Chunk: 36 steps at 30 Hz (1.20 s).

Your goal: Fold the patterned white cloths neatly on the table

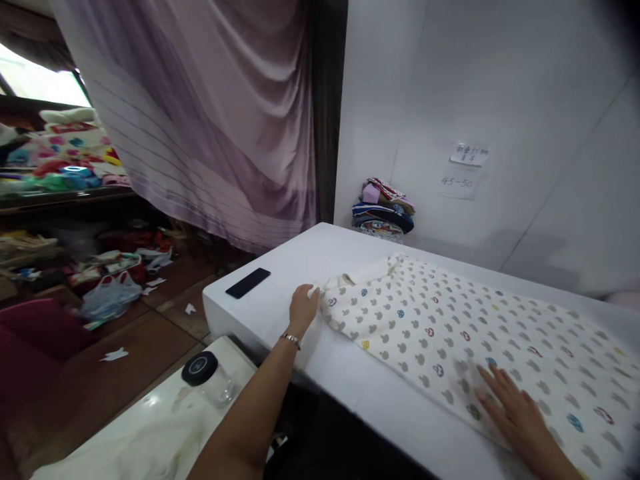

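A white cloth (415, 320) printed with grey, red, blue and yellow mushroom-like shapes lies spread over the white table (295, 257). Its left end has a curved edge with a small fold or opening. At that left end, my left hand (303, 308) is closed, pinching the cloth's corner between thumb and fingers. A bracelet circles that wrist. My right hand (517, 410) rests over the near right part of the cloth, fingers outstretched and slightly blurred, with nothing held.
A black phone (249, 283) lies on the table's left side. Folded clothes (383, 210) are stacked by the wall behind. Lower left, a black-lidded clear jar (213, 377) stands on a lower white surface. A purple curtain (225, 120) hangs behind; bags (113, 293) and paper scraps litter the floor.
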Each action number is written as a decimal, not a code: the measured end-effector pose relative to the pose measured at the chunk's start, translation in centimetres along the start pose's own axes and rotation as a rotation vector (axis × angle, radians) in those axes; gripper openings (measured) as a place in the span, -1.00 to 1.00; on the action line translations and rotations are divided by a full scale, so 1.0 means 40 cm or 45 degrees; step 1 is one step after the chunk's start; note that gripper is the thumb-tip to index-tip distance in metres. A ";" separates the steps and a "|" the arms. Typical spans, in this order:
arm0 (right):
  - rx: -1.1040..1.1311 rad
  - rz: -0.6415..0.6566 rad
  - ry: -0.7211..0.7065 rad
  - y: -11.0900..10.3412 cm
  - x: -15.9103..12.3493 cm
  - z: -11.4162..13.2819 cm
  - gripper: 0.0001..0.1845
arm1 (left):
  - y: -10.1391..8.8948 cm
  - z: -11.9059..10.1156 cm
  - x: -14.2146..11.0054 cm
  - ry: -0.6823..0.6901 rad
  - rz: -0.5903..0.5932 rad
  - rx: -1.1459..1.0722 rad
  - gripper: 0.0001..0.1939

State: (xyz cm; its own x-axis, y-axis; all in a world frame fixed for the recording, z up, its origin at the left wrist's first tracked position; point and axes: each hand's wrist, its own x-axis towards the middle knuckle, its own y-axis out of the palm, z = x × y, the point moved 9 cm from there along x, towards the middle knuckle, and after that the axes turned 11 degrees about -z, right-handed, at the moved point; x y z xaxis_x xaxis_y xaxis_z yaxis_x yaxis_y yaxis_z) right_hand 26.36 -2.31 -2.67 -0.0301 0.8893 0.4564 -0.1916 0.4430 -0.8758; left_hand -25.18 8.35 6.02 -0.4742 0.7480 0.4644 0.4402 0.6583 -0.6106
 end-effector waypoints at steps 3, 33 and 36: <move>0.139 0.179 -0.071 0.031 0.045 0.140 -0.37 | 0.061 -0.043 0.057 0.019 0.159 0.085 -0.64; 0.061 0.202 -0.320 0.116 0.021 0.289 -0.44 | 0.313 -0.151 0.245 0.247 0.531 0.456 -0.69; 0.041 0.211 -0.316 0.117 0.021 0.287 -0.45 | 0.236 -0.234 0.283 0.330 0.302 0.465 -0.71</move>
State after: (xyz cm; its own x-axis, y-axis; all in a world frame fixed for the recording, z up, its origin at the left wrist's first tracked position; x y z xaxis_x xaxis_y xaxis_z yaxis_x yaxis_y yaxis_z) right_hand 14.17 -0.81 -4.57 -0.3017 0.8923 0.3359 -0.1947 0.2872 -0.9379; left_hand -19.26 23.81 11.52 -0.1679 0.9004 0.4013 0.1953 0.4293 -0.8818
